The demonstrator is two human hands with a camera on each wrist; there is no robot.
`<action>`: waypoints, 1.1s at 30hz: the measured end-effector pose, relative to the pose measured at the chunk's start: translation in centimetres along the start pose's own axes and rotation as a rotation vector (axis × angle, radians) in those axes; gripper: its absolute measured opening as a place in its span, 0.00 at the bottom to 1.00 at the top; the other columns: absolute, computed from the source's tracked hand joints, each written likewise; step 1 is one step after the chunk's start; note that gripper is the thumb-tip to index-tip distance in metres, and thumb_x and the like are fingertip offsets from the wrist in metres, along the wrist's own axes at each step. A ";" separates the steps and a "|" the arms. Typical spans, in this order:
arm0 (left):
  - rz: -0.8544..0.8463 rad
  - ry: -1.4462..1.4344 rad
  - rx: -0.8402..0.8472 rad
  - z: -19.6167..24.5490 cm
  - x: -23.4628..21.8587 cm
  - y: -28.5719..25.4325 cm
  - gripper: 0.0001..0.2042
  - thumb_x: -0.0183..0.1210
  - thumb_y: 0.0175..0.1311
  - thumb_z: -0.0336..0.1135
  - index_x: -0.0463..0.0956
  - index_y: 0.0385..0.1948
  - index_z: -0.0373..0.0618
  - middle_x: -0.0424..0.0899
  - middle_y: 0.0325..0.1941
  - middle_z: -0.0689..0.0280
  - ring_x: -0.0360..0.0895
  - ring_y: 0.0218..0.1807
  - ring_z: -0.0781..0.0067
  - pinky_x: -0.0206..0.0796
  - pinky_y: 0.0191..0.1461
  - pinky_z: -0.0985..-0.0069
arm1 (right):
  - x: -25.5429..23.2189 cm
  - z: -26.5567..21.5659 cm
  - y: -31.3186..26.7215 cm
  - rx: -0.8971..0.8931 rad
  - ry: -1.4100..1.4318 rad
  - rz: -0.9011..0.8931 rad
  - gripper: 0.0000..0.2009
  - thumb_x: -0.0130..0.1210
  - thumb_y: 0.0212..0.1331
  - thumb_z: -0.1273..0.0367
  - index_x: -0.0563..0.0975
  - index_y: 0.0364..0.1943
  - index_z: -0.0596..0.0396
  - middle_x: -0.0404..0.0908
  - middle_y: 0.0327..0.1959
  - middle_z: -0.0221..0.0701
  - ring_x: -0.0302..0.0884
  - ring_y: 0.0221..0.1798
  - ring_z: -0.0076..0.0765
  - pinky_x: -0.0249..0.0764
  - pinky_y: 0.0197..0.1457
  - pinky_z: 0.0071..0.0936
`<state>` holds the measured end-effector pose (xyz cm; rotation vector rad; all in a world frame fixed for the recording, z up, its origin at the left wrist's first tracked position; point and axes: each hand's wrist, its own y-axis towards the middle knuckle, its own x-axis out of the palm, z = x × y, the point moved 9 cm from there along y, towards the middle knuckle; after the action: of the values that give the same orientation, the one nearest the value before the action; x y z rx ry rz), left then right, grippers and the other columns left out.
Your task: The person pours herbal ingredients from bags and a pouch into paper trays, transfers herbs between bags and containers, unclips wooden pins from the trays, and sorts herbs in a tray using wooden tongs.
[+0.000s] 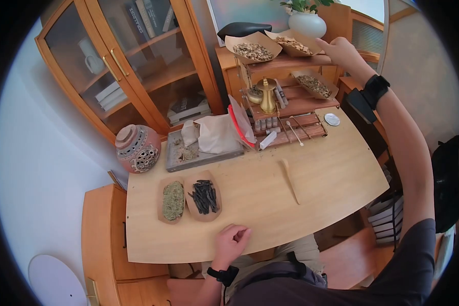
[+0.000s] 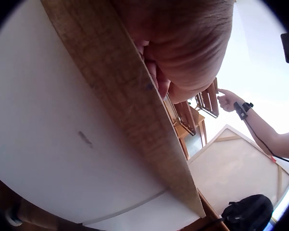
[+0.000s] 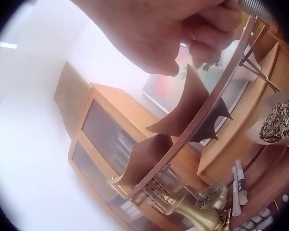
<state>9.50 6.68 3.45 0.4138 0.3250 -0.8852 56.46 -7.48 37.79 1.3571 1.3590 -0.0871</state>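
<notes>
My right hand (image 1: 341, 53) is raised at the upper shelf of the wooden rack (image 1: 275, 65), its fingers loosely bent right by the corner of a paper tray of pale dried slices (image 1: 296, 46). In the right wrist view, a gap shows between thumb and fingers above that tray's raised corner (image 3: 190, 94). Beside it sits a second paper tray of chopped dried herbs (image 1: 252, 50). My left hand (image 1: 232, 242) rests at the table's front edge with fingers loosely curled, holding nothing. Nearest to it are paper trays of black dried sticks (image 1: 205, 198) and green dried herb (image 1: 173, 200).
A long wooden spoon (image 1: 289, 181) lies on the table (image 1: 250, 194). The rack's lower level bears a brass pot (image 1: 266, 97) and another herb tray (image 1: 313, 84). At the back left are a grey tray (image 1: 188, 164) with cloth bags (image 1: 217, 133) and a patterned jar (image 1: 137, 148).
</notes>
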 end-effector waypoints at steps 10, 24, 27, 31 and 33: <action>0.000 0.054 0.030 0.5 -0.2 0.2 0.05 0.69 0.60 0.31 0.84 0.30 0.42 0.79 0.23 0.66 0.74 0.21 0.78 0.66 0.25 0.80 | -0.1 3.4 -1.0 -0.004 0.275 -0.161 0.20 0.55 0.66 0.56 0.80 0.31 0.63 0.73 0.24 0.32 0.70 0.27 0.37 0.65 0.31 0.33; -0.012 0.074 0.073 0.9 -0.4 0.7 0.04 0.69 0.59 0.30 0.84 0.30 0.43 0.80 0.24 0.66 0.76 0.21 0.75 0.67 0.25 0.77 | -4.8 9.2 -33.0 0.647 0.693 0.018 0.16 0.60 0.68 0.59 0.81 0.46 0.60 0.80 0.42 0.31 0.78 0.47 0.26 0.76 0.53 0.25; -0.026 0.088 0.083 0.8 -0.2 0.5 0.05 0.68 0.61 0.34 0.82 0.28 0.46 0.79 0.24 0.68 0.77 0.23 0.69 0.69 0.28 0.73 | 1.5 3.0 -38.1 0.806 0.649 -0.297 0.15 0.56 0.72 0.57 0.81 0.33 0.53 0.70 0.25 0.18 0.61 0.25 0.12 0.54 0.24 0.16; 0.007 0.090 0.121 0.8 -0.5 0.4 0.03 0.69 0.59 0.30 0.83 0.31 0.44 0.78 0.25 0.68 0.74 0.21 0.75 0.66 0.25 0.77 | 10.5 -2.4 -42.2 0.705 0.882 -0.580 0.19 0.49 0.77 0.59 0.77 0.27 0.54 0.64 0.16 0.17 0.56 0.17 0.11 0.48 0.19 0.18; 0.026 0.083 0.125 0.8 -0.8 0.3 0.04 0.68 0.59 0.30 0.83 0.33 0.44 0.77 0.26 0.67 0.73 0.21 0.75 0.66 0.25 0.77 | 13.5 -4.2 -43.0 0.714 0.839 -0.626 0.21 0.48 0.78 0.59 0.73 0.25 0.54 0.65 0.15 0.19 0.57 0.16 0.13 0.51 0.19 0.19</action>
<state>9.32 7.02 4.60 0.5706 0.3403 -0.8669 27.56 -10.11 2.97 1.5490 2.6145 -0.5045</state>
